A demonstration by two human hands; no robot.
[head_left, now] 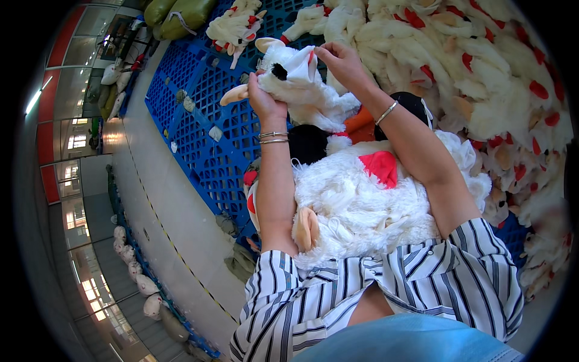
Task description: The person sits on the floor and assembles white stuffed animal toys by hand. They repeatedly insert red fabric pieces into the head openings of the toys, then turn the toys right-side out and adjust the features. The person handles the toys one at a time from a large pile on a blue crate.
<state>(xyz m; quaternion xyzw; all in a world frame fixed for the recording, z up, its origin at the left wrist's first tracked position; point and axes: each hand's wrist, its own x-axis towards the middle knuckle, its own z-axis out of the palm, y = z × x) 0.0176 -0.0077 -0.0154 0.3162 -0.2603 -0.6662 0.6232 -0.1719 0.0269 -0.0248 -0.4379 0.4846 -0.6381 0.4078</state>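
Observation:
A limp white plush animal skin (pixel 310 93), with pinkish-tan ears and a black patch on its head, is held up in front of me. My left hand (pixel 268 102) is closed on the side of its head, near the lower ear. With fingertips pinched together, my right hand (pixel 345 65) grips the muzzle edge beside a small red piece. Another white fluffy plush skin (pixel 362 208) lies across my lap under my forearms. It shows a red patch (pixel 380 168) and a tan ear (pixel 306 229).
Blue slatted plastic pallets (pixel 202 120) cover the floor ahead. A large heap of white plush skins (pixel 434 66) with red parts rises at the right. One more plush skin (pixel 237 27) lies at the far side, near green sacks (pixel 178 17). Stuffed white bags (pixel 146 285) line the left.

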